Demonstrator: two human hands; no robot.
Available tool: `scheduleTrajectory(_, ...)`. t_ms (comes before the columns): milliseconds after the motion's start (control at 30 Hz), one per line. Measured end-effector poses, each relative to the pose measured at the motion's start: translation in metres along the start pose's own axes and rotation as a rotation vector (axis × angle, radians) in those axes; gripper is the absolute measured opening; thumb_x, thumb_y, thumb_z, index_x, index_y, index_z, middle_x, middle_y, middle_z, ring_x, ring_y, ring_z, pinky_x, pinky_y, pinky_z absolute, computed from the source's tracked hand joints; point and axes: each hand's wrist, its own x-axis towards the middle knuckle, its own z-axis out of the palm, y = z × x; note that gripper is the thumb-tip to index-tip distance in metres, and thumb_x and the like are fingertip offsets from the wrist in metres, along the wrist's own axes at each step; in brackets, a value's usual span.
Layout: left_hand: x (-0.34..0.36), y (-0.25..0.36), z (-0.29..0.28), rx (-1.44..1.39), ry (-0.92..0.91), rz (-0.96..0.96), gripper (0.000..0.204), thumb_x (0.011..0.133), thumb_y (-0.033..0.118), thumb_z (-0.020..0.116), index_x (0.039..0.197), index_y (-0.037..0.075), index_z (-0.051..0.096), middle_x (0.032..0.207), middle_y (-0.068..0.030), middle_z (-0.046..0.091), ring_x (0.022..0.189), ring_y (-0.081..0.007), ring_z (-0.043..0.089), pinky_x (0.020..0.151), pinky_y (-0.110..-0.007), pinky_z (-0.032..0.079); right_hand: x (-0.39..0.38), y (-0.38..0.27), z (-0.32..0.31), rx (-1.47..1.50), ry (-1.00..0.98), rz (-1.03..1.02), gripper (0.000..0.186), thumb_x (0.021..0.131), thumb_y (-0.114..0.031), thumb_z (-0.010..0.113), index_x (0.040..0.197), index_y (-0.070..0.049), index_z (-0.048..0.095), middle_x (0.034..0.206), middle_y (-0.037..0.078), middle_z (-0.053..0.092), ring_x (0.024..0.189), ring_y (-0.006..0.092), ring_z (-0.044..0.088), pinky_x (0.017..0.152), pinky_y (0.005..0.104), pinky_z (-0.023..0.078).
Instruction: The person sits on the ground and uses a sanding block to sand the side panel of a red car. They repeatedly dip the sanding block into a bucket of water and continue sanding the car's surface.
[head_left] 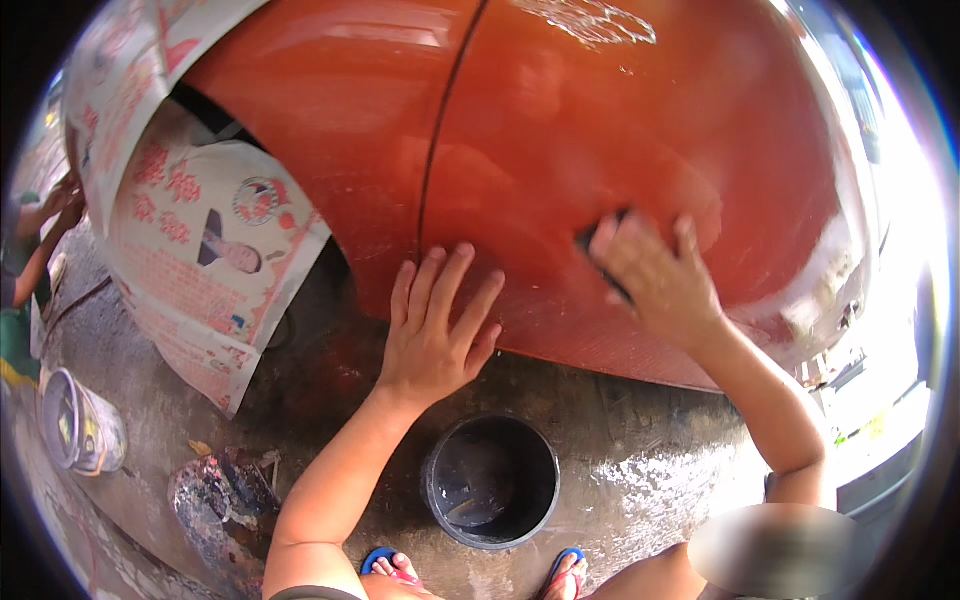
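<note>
A glossy orange-red car body panel (560, 140) fills the upper middle, with a dark seam line running down it. My left hand (435, 325) lies flat on the panel's lower edge, fingers spread, holding nothing. My right hand (655, 280) presses a dark sanding pad (592, 240) against the wet panel, to the right of the seam. Only the pad's edge shows from under my fingers.
A black bucket (490, 480) stands on the wet concrete between my feet in blue sandals (385, 562). Newspaper masking (200, 260) covers the wheel area at left. A small paint-stained pail (80, 425) sits at far left, where another person's arm (45, 235) shows.
</note>
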Motion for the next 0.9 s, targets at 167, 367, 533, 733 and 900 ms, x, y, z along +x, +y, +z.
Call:
scheduleTrajectory(167,-0.010,-0.025,0.006,0.155,-0.151,-0.076,0.086,0.098,0.041,0.067,0.169,0.017,0.026,0.175,-0.0227,0.014,0.159,-0.0484,0.019,0.126,-0.068,0.018,0.065,0.020,-0.040,-0.032,0.330,0.217,0.077,0.093,-0.037,0.070,0.161,-0.012,0.042,0.163,0.008,0.045,0.155,0.0256,0.035,0.122,0.0673,0.022)
scheduleTrajectory(367,-0.028,-0.047,0.030,0.201,-0.146,-0.034,0.085,0.099,0.041,0.066,0.168,0.013,0.026,0.175,-0.0223,0.015,0.160,-0.0431,0.019,0.126,-0.068,0.017,0.069,-0.003,-0.020,0.005,0.144,-0.240,0.070,0.102,-0.036,0.058,0.166,-0.019,0.036,0.171,0.001,0.036,0.159,0.0211,0.029,0.127,0.0661,0.010)
scheduleTrajectory(533,-0.032,-0.054,0.039,0.214,-0.063,0.001,0.085,0.098,0.041,0.066,0.168,0.013,0.027,0.176,-0.0203,0.014,0.163,-0.0399,0.014,0.127,-0.068,0.017,0.113,0.023,-0.057,0.024,0.490,0.295,0.069,0.100,-0.044,0.059,0.164,-0.026,0.039,0.168,-0.006,0.041,0.158,0.0111,0.030,0.130,0.0583,0.012)
scheduleTrajectory(733,-0.032,-0.057,0.038,0.205,-0.046,0.017,0.084,0.098,0.040,0.067,0.168,0.013,0.029,0.176,-0.0170,0.016,0.163,-0.0371,0.014,0.126,-0.068,0.018,0.109,0.011,-0.054,-0.048,0.358,0.025,0.063,0.098,-0.031,0.064,0.159,-0.023,0.048,0.166,-0.002,0.044,0.156,0.0144,0.034,0.128,0.0587,0.018)
scheduleTrajectory(900,-0.032,-0.057,0.034,0.185,-0.072,0.002,0.082,0.097,0.039,0.067,0.167,0.014,0.032,0.175,-0.0166,0.020,0.162,-0.0371,0.019,0.126,-0.068,0.021,0.099,-0.008,-0.030,0.107,0.343,-0.217,0.065,0.094,-0.014,0.064,0.157,-0.018,0.052,0.165,-0.001,0.045,0.156,0.0210,0.038,0.128,0.0614,0.021)
